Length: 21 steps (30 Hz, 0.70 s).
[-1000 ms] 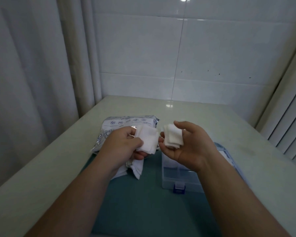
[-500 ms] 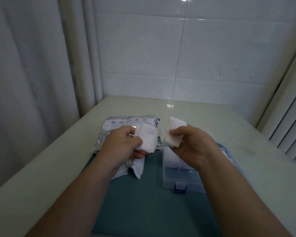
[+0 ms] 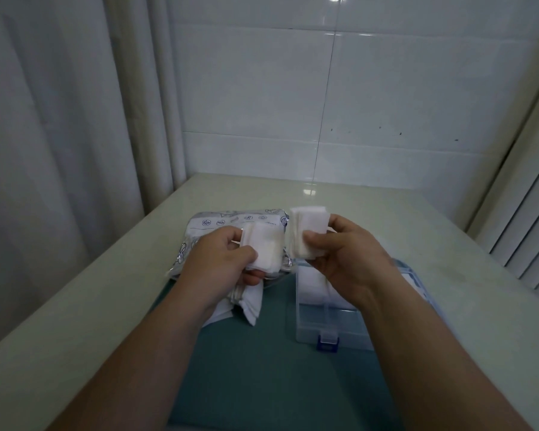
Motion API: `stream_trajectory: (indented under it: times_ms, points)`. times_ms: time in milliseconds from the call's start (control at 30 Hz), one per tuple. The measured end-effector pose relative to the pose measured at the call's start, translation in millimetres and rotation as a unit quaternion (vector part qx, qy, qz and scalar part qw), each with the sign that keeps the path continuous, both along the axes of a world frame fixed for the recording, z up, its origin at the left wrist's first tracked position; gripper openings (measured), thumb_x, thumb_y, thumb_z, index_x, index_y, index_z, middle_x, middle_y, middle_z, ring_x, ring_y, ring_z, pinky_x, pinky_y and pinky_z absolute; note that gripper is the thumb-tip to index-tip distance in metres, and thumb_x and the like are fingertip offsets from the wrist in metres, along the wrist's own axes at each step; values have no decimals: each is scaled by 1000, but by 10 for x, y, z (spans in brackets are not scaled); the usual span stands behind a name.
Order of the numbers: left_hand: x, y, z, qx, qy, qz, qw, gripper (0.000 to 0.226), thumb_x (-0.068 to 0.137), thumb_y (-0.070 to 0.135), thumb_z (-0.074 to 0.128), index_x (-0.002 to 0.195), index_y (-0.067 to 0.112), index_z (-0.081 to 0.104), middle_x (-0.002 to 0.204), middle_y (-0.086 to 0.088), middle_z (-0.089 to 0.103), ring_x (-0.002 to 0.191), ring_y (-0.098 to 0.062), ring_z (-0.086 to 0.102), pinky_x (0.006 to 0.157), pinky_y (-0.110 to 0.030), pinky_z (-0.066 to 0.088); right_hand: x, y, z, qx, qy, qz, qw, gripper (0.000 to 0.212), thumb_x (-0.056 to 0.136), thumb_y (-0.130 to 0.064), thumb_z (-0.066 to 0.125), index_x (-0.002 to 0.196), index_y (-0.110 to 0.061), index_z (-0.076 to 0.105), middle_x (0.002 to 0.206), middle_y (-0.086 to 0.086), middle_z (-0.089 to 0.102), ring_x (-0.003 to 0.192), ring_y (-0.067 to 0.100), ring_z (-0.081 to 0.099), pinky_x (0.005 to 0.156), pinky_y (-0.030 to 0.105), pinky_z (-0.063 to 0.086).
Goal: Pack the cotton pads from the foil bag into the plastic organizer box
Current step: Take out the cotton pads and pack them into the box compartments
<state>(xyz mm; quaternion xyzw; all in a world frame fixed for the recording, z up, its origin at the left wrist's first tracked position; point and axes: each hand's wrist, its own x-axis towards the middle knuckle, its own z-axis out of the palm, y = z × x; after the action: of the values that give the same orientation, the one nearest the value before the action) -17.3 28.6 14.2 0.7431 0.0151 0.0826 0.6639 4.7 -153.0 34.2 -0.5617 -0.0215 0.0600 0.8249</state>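
Note:
My left hand (image 3: pixel 223 265) grips a stack of white square cotton pads (image 3: pixel 263 247) above the near end of the silver printed foil bag (image 3: pixel 218 227). My right hand (image 3: pixel 344 259) pinches a second stack of cotton pads (image 3: pixel 310 225), held upright between thumb and fingers, over the far end of the clear plastic organizer box (image 3: pixel 327 325). The box lies open on the green mat with a blue latch (image 3: pixel 326 343) at its near side. More white pads (image 3: pixel 251 304) spill from the bag's opening under my left wrist. My right forearm hides the box's right part.
A dark green mat (image 3: pixel 262 377) covers the near middle of the pale table (image 3: pixel 75 321). A curtain hangs at the left, a tiled wall stands behind, and slatted blinds (image 3: pixel 529 219) are at the right. The box lid (image 3: pixel 417 281) lies open beyond my right arm.
My right hand has turned its pad stack from lying in the palm to standing upright in a thumb-and-finger pinch and raised it a little. My left hand has stayed almost still.

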Motion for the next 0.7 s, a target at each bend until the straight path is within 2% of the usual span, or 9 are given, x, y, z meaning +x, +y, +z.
stream_trajectory:
  times_ms: [67, 133, 233, 333, 433, 533, 600, 700]
  points:
    - [-4, -3, 4, -8, -1, 1, 1000, 15, 89, -5, 54, 97, 4, 63, 82, -15, 72, 64, -24, 72, 57, -28, 58, -27, 6, 17, -26, -24, 21, 999, 31, 84, 12, 57, 111, -2, 64, 99, 15, 70, 88, 27, 67, 72, 33, 58]
    - [-9, -7, 1, -13, -4, 1, 1000, 16, 89, -5, 53, 99, 5, 62, 86, -16, 72, 67, -26, 73, 59, -30, 59, -49, 19, 29, -35, -53, 45, 997, 30, 84, 16, 54, 106, -1, 65, 93, 13, 69, 85, 25, 65, 77, 35, 58]
    - [-13, -21, 1, -14, -13, 2, 1000, 17, 89, -4, 54, 100, 7, 62, 88, -13, 73, 69, -26, 74, 58, -29, 58, -57, 45, 16, -87, -128, 57, 986, 33, 80, 21, 55, 82, -10, 68, 81, 6, 67, 80, 21, 62, 78, 36, 53]
    - [-6, -29, 7, -21, -22, 5, 1000, 17, 89, -4, 56, 100, 8, 61, 88, -11, 74, 70, -24, 74, 58, -28, 57, -56, 73, -11, -160, -198, 30, 967, 47, 73, 26, 59, 62, -19, 71, 79, 2, 72, 79, 16, 67, 73, 26, 54]
    - [2, -26, 1, -27, -26, 12, 999, 18, 89, -3, 57, 101, 8, 61, 89, -10, 74, 71, -24, 74, 60, -30, 57, -54, 93, -24, -197, -228, -15, 953, 41, 70, 25, 63, 60, -14, 70, 80, -2, 73, 82, 13, 69, 72, 23, 56]
    - [6, -25, -2, -32, -33, 26, 999, 18, 88, -4, 56, 101, 7, 62, 86, -9, 74, 70, -23, 74, 59, -29, 58, -37, 94, -34, -229, -250, -44, 940, 35, 68, 22, 69, 61, -12, 69, 86, -3, 72, 91, 15, 67, 82, 32, 57]
    - [4, -32, 5, -37, -38, 29, 998, 18, 88, -5, 56, 100, 7, 62, 82, -8, 73, 68, -21, 73, 57, -28, 57, -33, 83, -44, -251, -256, -49, 932, 37, 68, 20, 70, 60, -16, 69, 89, -6, 70, 91, 11, 66, 83, 37, 56]
    - [-1, -38, 13, -37, -41, 24, 998, 17, 89, -5, 56, 100, 7, 62, 81, -7, 73, 66, -19, 73, 56, -26, 58, -36, 92, -58, -289, -272, -62, 916, 49, 69, 21, 68, 59, -28, 68, 87, -10, 67, 81, 5, 63, 75, 34, 55]
